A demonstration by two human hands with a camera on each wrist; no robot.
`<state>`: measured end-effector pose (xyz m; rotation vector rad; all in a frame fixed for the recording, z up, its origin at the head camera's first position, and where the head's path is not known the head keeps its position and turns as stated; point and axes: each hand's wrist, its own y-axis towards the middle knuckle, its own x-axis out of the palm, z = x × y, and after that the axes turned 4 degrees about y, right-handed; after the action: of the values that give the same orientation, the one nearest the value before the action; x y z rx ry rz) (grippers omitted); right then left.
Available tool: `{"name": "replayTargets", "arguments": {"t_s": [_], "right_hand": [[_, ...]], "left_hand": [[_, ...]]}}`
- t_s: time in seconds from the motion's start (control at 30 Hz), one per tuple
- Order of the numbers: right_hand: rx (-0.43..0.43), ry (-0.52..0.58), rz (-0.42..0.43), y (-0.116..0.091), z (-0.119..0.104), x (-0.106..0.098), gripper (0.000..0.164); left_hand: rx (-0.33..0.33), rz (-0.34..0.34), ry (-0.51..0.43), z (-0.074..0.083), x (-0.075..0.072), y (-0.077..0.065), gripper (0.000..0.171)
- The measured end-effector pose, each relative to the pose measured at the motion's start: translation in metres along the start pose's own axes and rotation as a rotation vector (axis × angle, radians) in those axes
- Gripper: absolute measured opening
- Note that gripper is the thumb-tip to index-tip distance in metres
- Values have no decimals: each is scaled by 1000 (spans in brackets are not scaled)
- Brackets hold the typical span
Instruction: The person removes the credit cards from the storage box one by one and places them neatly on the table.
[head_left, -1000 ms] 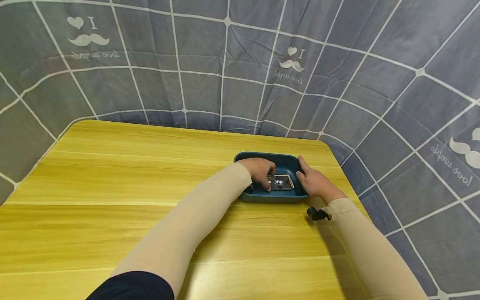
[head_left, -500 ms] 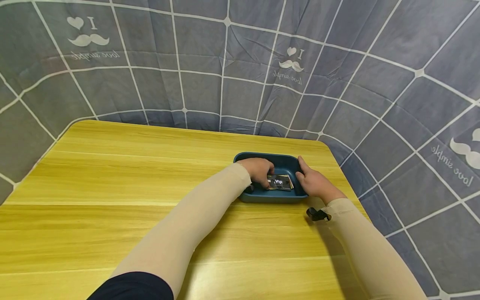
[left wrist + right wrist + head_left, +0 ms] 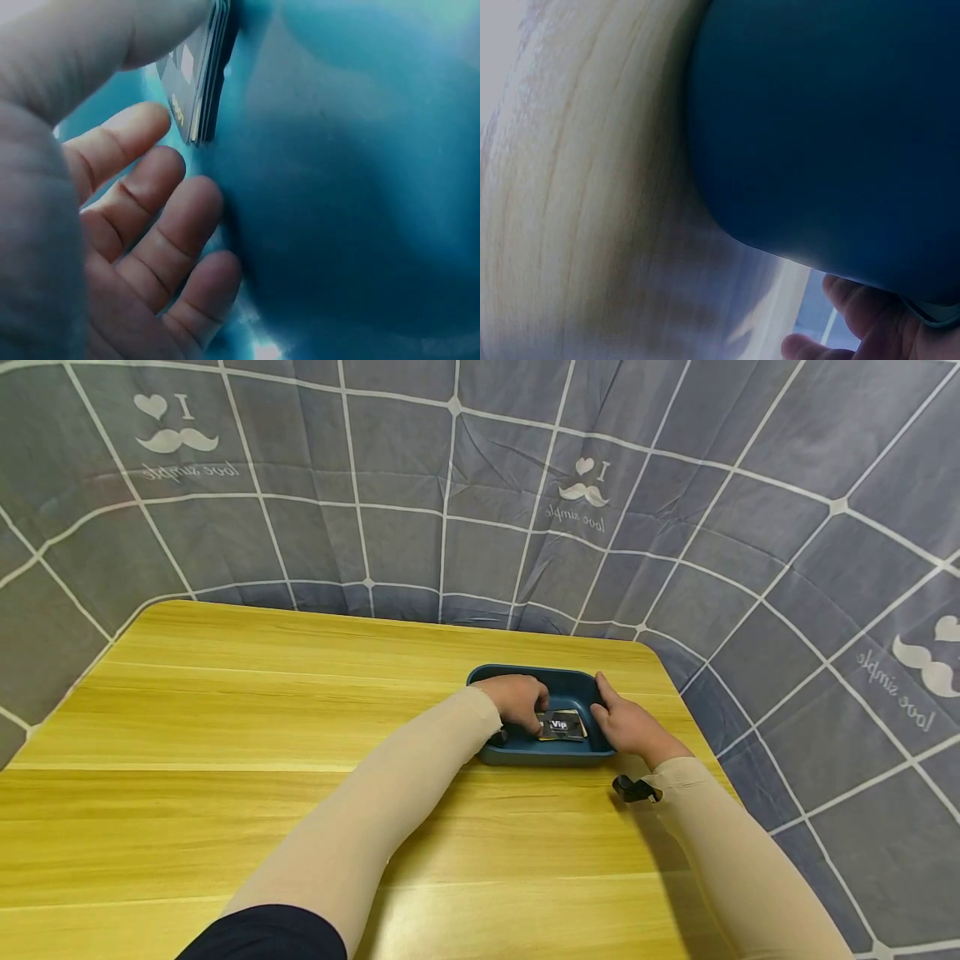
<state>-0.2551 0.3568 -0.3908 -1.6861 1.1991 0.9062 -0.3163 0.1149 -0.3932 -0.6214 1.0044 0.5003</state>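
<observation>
The left hand (image 3: 517, 700) is inside a blue box (image 3: 551, 759) on the wooden table (image 3: 300, 718), fingers loosely bent, thumb over the near end of a stack of cards (image 3: 564, 725) marked "Vip". The cards are inside the box, low down. The right hand (image 3: 636, 728) grips the box's right end.
</observation>
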Motion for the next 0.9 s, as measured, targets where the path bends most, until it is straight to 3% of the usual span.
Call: {"name": "replayTargets", "arguments": {"t_s": [0.23, 0.63, 0.9], "right_hand": [[16, 5, 7, 4, -5, 0, 69], [18, -2, 7, 3, -5, 0, 69], [16, 1, 5, 3, -6, 0, 70]], "left_hand": [[-16, -31, 10, -5, -4, 2, 74], [15, -40, 86, -4, -1, 9, 55], [25, -31, 98, -2, -3, 8, 60]]}}
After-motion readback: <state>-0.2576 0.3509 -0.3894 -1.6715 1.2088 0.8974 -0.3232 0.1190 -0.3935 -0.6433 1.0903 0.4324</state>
